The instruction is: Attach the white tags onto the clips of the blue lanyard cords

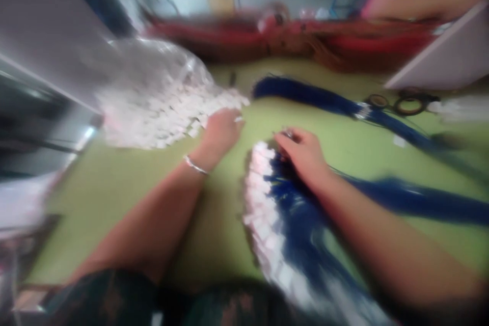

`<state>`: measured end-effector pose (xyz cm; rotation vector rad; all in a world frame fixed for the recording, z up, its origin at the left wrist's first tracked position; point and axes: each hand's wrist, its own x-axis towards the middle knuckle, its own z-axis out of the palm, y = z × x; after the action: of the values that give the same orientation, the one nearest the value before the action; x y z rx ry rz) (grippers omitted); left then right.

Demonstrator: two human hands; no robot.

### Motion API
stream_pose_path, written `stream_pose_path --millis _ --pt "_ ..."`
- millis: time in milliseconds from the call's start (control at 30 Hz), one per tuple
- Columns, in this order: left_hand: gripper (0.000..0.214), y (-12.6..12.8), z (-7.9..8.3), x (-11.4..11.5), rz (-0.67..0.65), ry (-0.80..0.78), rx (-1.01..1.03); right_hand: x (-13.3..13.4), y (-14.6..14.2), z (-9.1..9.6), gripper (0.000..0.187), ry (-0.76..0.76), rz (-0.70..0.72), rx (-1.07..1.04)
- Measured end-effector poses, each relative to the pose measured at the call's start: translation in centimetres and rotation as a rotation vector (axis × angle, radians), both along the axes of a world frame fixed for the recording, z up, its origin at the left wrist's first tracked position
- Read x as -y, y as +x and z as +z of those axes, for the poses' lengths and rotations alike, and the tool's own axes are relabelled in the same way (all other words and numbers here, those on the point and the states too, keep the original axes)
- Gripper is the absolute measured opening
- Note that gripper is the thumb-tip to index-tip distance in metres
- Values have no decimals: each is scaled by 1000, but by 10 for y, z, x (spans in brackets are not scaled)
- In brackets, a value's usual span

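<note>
The left hand (pixel 223 131) is at the right edge of a heap of small white pieces (pixel 160 112) spilling from a clear plastic bag (pixel 164 53) on the green worktop (pixel 153 183); its fingers are curled, but blur hides whether they grip one. The right hand (pixel 303 153) is bent over the upper end of a fan of blue wires (pixel 298 214) tipped with a row of white ends (pixel 263 204); what it pinches, if anything, I cannot tell. Beyond it lies a tied blue bundle (pixel 313 97), near two dark rings (pixel 410 105).
</note>
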<state>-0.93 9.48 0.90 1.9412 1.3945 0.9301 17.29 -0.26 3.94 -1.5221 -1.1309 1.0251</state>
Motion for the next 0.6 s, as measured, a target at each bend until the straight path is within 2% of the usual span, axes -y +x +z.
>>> stream_pose_path --millis 67,167,300,433,600 --pt "24 5 2 3 -8 -37 87 0 1 -1 19 11 -6 16" --pt "35 16 6 13 -112 -208 315 0 1 -2 17 42 -30 41" --pt "31 27 9 27 -243 -384 512 2 1 -4 16 109 -54 93" --pt "28 31 10 34 -289 -488 546 3 1 -4 15 184 -59 192" --pt "31 32 11 36 -298 -464 555 0 2 -6 10 226 -16 339"
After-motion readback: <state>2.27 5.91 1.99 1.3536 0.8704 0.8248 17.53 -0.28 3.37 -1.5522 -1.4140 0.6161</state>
